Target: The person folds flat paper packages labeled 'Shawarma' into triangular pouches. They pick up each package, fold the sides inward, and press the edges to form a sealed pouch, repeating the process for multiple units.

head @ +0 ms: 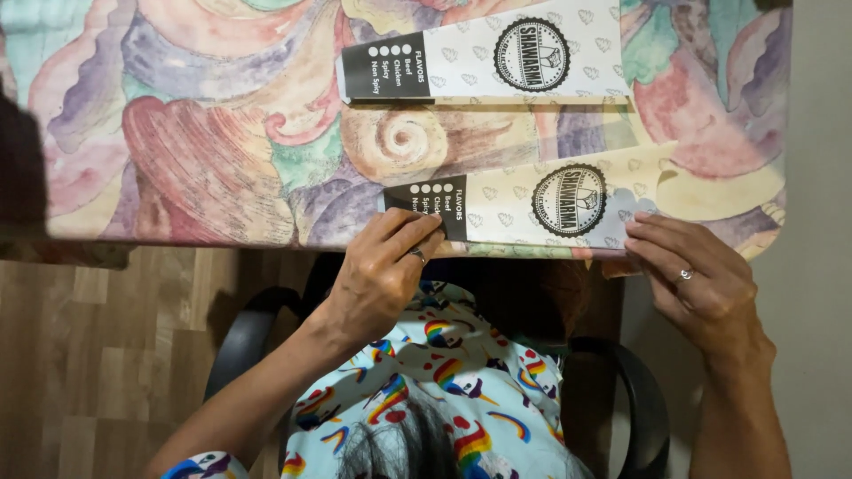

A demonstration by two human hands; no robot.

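The near sleeve [524, 211] lies flat along the tabletop's [177, 133] near edge, its long side overhanging slightly. Risk: uneven pressure from either end could skew or crease it, or slide it off the edge. The left hand [377, 275] presses its fingers, held close together, on the black end. The right hand [701, 284] rests narrow fingertips on the opposite end. A second sleeve [484, 51] lies by the far edge.

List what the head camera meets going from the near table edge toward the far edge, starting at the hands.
Left hand and right hand at the edge, near paper sleeve pinched at its two ends, a strip of patterned tablecloth, far paper sleeve.
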